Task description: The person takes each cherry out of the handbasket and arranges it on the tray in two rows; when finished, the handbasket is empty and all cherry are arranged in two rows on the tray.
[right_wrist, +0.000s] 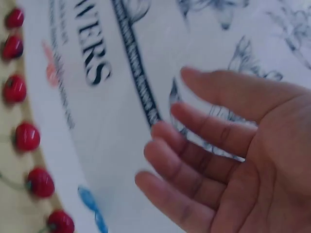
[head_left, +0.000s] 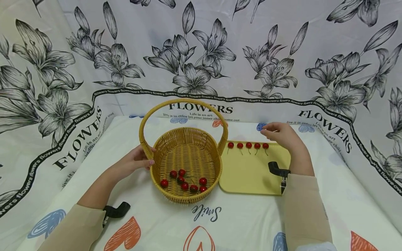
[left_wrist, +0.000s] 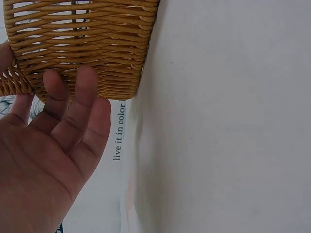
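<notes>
A yellow-brown wicker basket (head_left: 185, 139) with a tall arched handle stands on the cloth, several dark red cherries (head_left: 184, 186) lying in its near part. My left hand (head_left: 138, 161) holds its left side where the handle meets the rim. In the left wrist view, the other fingers (left_wrist: 86, 97) of that hand are loosely bent outside the basket's woven wall (left_wrist: 80, 53). Above the far right part of a yellow tray (head_left: 248, 174) hovers my right hand (head_left: 281, 136), with relaxed fingers and nothing held. Several stemmed cherries (right_wrist: 26, 137) form a row along the tray's far edge.
The tray lies right beside the basket, its left edge close to the basket wall. White cloth (head_left: 150, 223) printed with hearts covers the surface. Behind it rises a flower-printed curtain (head_left: 125, 35). The basket's handle arches high over its opening.
</notes>
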Available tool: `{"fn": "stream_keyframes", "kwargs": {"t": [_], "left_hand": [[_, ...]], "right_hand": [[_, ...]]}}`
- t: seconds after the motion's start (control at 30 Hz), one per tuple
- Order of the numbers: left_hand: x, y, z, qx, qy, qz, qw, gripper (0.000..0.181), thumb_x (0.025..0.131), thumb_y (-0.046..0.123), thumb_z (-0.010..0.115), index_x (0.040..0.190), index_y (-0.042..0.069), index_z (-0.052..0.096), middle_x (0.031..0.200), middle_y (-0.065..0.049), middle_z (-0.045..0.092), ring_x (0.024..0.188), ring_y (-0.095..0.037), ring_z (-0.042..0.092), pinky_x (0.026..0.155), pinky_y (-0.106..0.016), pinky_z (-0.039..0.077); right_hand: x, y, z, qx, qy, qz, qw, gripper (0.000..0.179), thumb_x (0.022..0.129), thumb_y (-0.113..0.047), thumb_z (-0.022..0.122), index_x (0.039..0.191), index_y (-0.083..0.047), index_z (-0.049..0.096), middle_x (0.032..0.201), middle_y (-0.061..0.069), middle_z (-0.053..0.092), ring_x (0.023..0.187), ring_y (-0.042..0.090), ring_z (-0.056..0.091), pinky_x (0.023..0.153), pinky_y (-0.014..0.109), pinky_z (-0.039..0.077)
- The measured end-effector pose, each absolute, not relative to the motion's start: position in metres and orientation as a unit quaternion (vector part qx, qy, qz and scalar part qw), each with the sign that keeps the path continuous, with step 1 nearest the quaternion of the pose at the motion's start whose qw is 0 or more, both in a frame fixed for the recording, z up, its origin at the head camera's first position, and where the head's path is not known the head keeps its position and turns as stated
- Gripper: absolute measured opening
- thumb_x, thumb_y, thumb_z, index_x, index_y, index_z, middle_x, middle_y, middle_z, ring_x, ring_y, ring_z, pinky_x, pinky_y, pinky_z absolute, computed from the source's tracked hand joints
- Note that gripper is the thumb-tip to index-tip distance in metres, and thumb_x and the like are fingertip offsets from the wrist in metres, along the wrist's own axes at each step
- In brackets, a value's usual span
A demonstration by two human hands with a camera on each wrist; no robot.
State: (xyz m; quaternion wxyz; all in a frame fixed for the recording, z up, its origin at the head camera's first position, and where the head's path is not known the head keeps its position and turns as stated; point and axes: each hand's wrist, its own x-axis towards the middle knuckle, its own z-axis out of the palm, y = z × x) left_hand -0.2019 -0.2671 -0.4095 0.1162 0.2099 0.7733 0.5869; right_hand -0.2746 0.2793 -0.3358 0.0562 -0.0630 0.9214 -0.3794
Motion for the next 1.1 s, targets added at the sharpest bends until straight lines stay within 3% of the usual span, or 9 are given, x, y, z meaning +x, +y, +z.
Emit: {"fn": "stream_keyframes", "kwargs": {"t": [0.17, 0.47, 0.53, 0.67, 0.77, 0.9, 1.1], "left_hand": [[-0.201, -0.267, -0.410, 0.211, 0.774, 0.586, 0.116, 0.043, 0.099, 0.003, 0.062, 0.134, -0.010, 0.042, 0.107, -0.017, 0.058, 0.090, -0.019, 0.062, 0.077, -0.038, 0.058], [-0.202, -0.268, -0.410, 0.212, 0.773, 0.587, 0.116, 0.042, 0.099, 0.003, 0.062, 0.134, -0.010, 0.042, 0.107, -0.017, 0.059, 0.091, -0.019, 0.063, 0.078, -0.039, 0.058], [-0.202, -0.268, -0.411, 0.213, 0.772, 0.587, 0.116, 0.042, 0.099, 0.003, 0.062, 0.134, -0.010, 0.042, 0.107, -0.016, 0.059, 0.090, -0.019, 0.063, 0.077, -0.039, 0.058], [-0.203, -0.268, -0.411, 0.217, 0.771, 0.588, 0.115, 0.041, 0.099, 0.002, 0.061, 0.134, -0.011, 0.042, 0.106, -0.016, 0.059, 0.090, -0.019, 0.063, 0.077, -0.039, 0.058], [-0.203, -0.268, -0.412, 0.218, 0.772, 0.587, 0.115, 0.041, 0.099, 0.002, 0.061, 0.134, -0.011, 0.042, 0.106, -0.016, 0.059, 0.090, -0.019, 0.063, 0.077, -0.040, 0.058], [-0.203, -0.268, -0.411, 0.216, 0.773, 0.585, 0.115, 0.043, 0.099, 0.003, 0.061, 0.135, -0.012, 0.041, 0.107, -0.018, 0.059, 0.090, -0.019, 0.063, 0.077, -0.040, 0.058], [-0.203, -0.267, -0.410, 0.215, 0.773, 0.585, 0.117, 0.043, 0.099, 0.003, 0.062, 0.135, -0.012, 0.041, 0.107, -0.019, 0.059, 0.091, -0.019, 0.063, 0.077, -0.039, 0.058]], "right_hand": [[-0.263, 0.262, -0.319, -0.101, 0.870, -0.476, 0.082, 0.053, 0.101, -0.042, 0.066, 0.138, -0.005, 0.058, 0.128, 0.014, 0.063, 0.108, 0.027, 0.065, 0.102, 0.043, 0.049], [-0.238, 0.223, -0.299, -0.250, 0.831, -0.477, 0.137, 0.028, 0.102, -0.023, 0.067, 0.123, -0.006, 0.067, 0.105, 0.016, 0.069, 0.092, 0.036, 0.064, 0.074, 0.033, 0.053], [-0.232, 0.214, -0.296, -0.281, 0.827, -0.459, 0.162, 0.025, 0.101, -0.023, 0.068, 0.121, -0.009, 0.068, 0.105, 0.015, 0.070, 0.092, 0.034, 0.063, 0.075, 0.035, 0.053], [-0.222, 0.196, -0.295, -0.329, 0.809, -0.436, 0.216, 0.022, 0.100, -0.020, 0.068, 0.118, -0.008, 0.070, 0.110, 0.010, 0.069, 0.099, 0.031, 0.063, 0.087, 0.041, 0.055], [-0.217, 0.179, -0.299, -0.371, 0.793, -0.423, 0.235, 0.020, 0.100, -0.017, 0.068, 0.117, -0.006, 0.070, 0.106, 0.009, 0.069, 0.098, 0.030, 0.063, 0.087, 0.041, 0.055], [-0.215, 0.154, -0.310, -0.406, 0.789, -0.398, 0.234, 0.019, 0.098, -0.018, 0.071, 0.114, -0.008, 0.072, 0.099, 0.003, 0.069, 0.092, 0.024, 0.064, 0.084, 0.038, 0.056], [-0.209, 0.122, -0.329, -0.385, 0.831, -0.337, 0.219, 0.015, 0.095, -0.019, 0.075, 0.108, -0.012, 0.073, 0.092, -0.005, 0.069, 0.086, 0.014, 0.065, 0.079, 0.031, 0.057]]}}
